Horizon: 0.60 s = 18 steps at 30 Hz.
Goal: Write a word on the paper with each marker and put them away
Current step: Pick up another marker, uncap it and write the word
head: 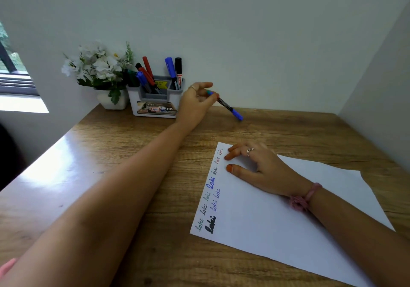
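Slim black-barrelled marker with blue cap (229, 107): light, rigid, smooth plastic, apt to roll; best taken mid-barrel. Left hand (196, 101) grip pinched on its upper end, cap end slanting down, clear of wooden bench (111, 153), just right of white-and-grey marker holder (155, 107). Left arm stretched forward. Right hand (261, 167) flat, fingers spread, pressing white paper sheet (277, 231), well right of holder and nearer the person.

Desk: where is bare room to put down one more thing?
Bare wood lies between the left forearm and the paper, also behind the paper toward the wall, right of the blue marker. The back left corner is crowded: marker holder and flower pot.
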Tool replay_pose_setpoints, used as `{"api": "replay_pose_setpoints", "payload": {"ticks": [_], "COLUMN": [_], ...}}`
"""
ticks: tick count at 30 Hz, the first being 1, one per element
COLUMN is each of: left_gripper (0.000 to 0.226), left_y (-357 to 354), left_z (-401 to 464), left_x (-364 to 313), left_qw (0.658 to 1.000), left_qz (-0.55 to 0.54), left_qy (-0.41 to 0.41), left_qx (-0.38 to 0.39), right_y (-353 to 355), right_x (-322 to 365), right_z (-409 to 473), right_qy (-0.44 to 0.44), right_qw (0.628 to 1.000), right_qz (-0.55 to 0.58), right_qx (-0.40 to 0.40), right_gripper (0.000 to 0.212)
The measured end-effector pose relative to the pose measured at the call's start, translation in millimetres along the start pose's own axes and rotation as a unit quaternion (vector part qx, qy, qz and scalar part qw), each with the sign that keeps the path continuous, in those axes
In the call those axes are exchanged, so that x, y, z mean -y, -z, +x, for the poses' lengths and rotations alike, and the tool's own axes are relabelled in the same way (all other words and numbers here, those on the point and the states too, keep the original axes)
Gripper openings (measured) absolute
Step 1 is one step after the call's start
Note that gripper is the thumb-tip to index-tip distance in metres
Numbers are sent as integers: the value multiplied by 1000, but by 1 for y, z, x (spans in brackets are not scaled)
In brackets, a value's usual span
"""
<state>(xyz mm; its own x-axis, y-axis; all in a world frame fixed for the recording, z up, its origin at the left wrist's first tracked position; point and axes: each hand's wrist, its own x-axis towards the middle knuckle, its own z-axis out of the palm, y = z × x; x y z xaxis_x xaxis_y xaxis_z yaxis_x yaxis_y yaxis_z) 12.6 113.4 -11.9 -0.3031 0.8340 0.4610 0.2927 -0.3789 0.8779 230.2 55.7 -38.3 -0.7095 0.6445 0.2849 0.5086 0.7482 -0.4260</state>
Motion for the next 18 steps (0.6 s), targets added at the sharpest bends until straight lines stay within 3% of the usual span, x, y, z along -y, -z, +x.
{"api": "replay_pose_setpoints", "payload": {"ticks": [6,10,14,18], "left_gripper": [26,13,11,13], "left_y": [26,38,34,18], "left_z": [-21,-36,-63,-79], "left_x": [-31,-49,-49,-49], "left_qw": [979,943,916,911], "left_qz": [-185,-311,-368,-363], "left_qy": [80,119,160,189], "left_qx": [-18,-21,14,49], "right_y": [0,1,9,22], "right_x": [1,2,2,19], "right_z": [-1,-1,2,7], "right_qy": [2,-2,-7,-78], "right_qw": [1000,1000,999,972], "right_qz": [-8,-19,-2,210], "right_qx": [0,21,41,-72], "right_gripper": [30,23,32,17]}}
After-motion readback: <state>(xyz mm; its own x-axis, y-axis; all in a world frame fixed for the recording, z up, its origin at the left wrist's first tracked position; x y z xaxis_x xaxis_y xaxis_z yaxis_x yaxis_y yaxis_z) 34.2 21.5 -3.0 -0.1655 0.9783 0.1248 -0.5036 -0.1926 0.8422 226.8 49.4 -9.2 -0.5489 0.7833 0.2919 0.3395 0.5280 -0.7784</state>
